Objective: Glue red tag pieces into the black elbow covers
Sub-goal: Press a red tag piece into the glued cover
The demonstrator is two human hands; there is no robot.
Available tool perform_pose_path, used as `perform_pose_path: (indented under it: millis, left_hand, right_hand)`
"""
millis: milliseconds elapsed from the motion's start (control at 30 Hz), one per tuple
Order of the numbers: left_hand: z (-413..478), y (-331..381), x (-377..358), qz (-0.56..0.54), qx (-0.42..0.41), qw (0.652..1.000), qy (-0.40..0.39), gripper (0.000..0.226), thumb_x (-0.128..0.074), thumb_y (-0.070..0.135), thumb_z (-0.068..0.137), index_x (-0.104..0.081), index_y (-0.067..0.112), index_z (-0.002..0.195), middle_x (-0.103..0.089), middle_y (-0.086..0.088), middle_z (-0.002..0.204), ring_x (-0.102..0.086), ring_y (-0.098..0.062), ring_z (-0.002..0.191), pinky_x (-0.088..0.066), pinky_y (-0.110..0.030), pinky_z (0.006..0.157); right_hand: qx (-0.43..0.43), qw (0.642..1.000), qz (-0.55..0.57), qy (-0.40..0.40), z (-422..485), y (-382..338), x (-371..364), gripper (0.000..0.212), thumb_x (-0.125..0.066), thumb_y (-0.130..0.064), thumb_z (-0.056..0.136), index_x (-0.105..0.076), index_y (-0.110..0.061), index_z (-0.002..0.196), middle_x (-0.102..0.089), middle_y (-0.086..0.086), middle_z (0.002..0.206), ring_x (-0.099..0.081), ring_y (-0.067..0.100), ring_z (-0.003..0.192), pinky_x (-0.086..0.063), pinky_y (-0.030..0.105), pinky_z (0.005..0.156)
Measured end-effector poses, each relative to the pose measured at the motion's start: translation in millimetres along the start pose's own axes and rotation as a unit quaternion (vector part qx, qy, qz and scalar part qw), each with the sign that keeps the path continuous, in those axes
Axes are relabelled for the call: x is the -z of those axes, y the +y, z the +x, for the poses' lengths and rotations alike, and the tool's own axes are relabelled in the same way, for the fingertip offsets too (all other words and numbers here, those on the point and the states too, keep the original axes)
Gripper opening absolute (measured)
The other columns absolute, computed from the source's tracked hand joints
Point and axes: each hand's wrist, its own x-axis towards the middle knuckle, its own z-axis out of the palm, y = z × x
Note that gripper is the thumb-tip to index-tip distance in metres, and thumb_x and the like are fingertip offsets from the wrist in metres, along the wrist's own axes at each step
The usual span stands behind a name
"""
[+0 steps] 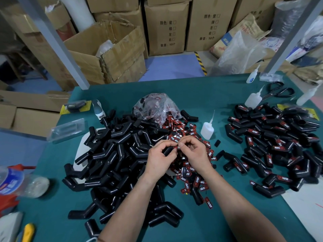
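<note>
1. A black elbow cover (168,151) is gripped in the curled left hand (160,159).
2. A red tag (177,147) is pinched at its end by the right hand (194,152).
3. Both are held above the green table (192,95).

Two heaps of black elbow covers (113,154), one bag of red tags (153,107), four glue bottles (207,130), one pair of scissors (277,91), one left hand (160,158), one right hand (194,153).

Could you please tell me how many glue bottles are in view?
4 glue bottles: one right of the red tags, one beside the scissors, one at the far edge, one near the right edge. More may be hidden.
</note>
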Motion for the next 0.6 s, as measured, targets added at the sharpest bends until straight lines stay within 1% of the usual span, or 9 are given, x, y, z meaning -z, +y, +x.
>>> perform_pose_path:
  millis: [33,133,200,233,300,367,433,533,600]
  left_hand:
    - [0.1,-0.1,0.1,0.0,0.004,1.0,0.001,0.03,-0.073,0.021,0.086,-0.075,0.047,0.099,-0.072,0.016,0.107,-0.071,-0.013,0.104,-0.059,-0.038,0.094]
    - [-0.3,0.7,0.8,0.0,0.005,1.0,0.008,0.033,-0.074,0.017,0.087,-0.076,0.048,0.098,-0.072,0.017,0.107,-0.07,-0.009,0.104,-0.057,-0.029,0.094]
    - [0.2,0.0,1.2,-0.013,0.017,1.0,0.018,0.035,-0.075,0.011,0.09,-0.077,0.045,0.097,-0.074,0.014,0.106,-0.071,-0.011,0.104,-0.056,-0.028,0.094]
    - [0.4,-0.5,1.2,-0.023,0.028,0.999,0.022,0.036,-0.075,0.007,0.091,-0.077,0.042,0.097,-0.074,0.011,0.106,-0.071,-0.013,0.103,-0.057,-0.03,0.094]
    - [0.8,-0.1,1.4,-0.034,0.045,0.998,0.027,0.034,-0.075,0.002,0.091,-0.077,0.035,0.097,-0.075,0.006,0.106,-0.072,-0.014,0.102,-0.057,-0.031,0.094]
    - [1.0,1.5,1.6,-0.031,0.048,0.998,0.028,0.032,-0.075,0.0,0.091,-0.077,0.032,0.096,-0.075,0.005,0.106,-0.071,-0.009,0.103,-0.056,-0.027,0.094]
    - [1.0,3.0,1.7,-0.033,0.053,0.998,0.028,0.03,-0.075,0.001,0.091,-0.077,0.031,0.096,-0.076,0.005,0.106,-0.071,-0.008,0.103,-0.055,-0.025,0.093]
    - [1.3,2.7,2.7,-0.038,0.073,0.996,0.027,0.024,-0.074,0.003,0.092,-0.078,0.026,0.099,-0.076,0.005,0.106,-0.072,-0.013,0.104,-0.057,-0.033,0.096]
    - [1.1,2.8,3.5,-0.033,0.076,0.996,0.025,0.022,-0.075,0.005,0.092,-0.078,0.026,0.1,-0.077,0.007,0.105,-0.071,-0.011,0.104,-0.057,-0.035,0.098]
  right_hand:
    - [-0.012,1.0,0.004,-0.001,0.6,-0.1,-0.8,0.008,-0.069,-0.02,0.086,-0.07,-0.027,0.082,-0.07,-0.003,0.09,-0.063,0.011,0.086,-0.051,0.021,0.08]
    - [-0.033,0.999,0.021,-0.006,3.5,0.0,0.9,0.021,-0.068,-0.01,0.09,-0.073,-0.028,0.081,-0.071,-0.006,0.087,-0.063,0.007,0.083,-0.052,0.022,0.078]
    - [-0.025,0.999,0.043,-0.018,3.0,-1.9,3.5,0.013,-0.067,-0.01,0.09,-0.074,-0.021,0.088,-0.072,-0.005,0.091,-0.065,0.008,0.088,-0.052,0.021,0.081]
    - [-0.015,0.999,0.047,-0.021,2.3,-2.8,4.1,0.01,-0.066,-0.011,0.088,-0.073,-0.016,0.092,-0.071,-0.004,0.094,-0.066,0.009,0.092,-0.052,0.021,0.083]
    - [0.011,0.999,0.035,-0.015,0.7,-2.0,3.8,0.015,-0.064,-0.005,0.086,-0.072,-0.012,0.096,-0.069,0.002,0.099,-0.065,0.01,0.096,-0.051,0.022,0.087]
    - [0.042,0.999,0.008,-0.011,-0.5,-0.5,2.7,0.021,-0.064,0.001,0.086,-0.072,-0.015,0.098,-0.067,0.006,0.102,-0.065,0.011,0.099,-0.051,0.021,0.088]
    - [0.069,0.997,-0.011,-0.014,-1.9,0.3,3.4,0.026,-0.065,0.002,0.087,-0.072,-0.018,0.101,-0.067,0.005,0.104,-0.065,0.015,0.102,-0.052,0.022,0.088]
    - [0.11,0.992,-0.053,-0.02,-3.1,1.0,5.3,0.025,-0.07,-0.002,0.086,-0.071,-0.019,0.105,-0.066,0.0,0.108,-0.064,0.02,0.105,-0.053,0.025,0.087]
    - [0.154,0.983,-0.102,-0.015,-2.6,1.3,5.4,0.017,-0.071,-0.008,0.085,-0.072,-0.01,0.102,-0.067,0.0,0.106,-0.066,0.021,0.102,-0.054,0.025,0.087]
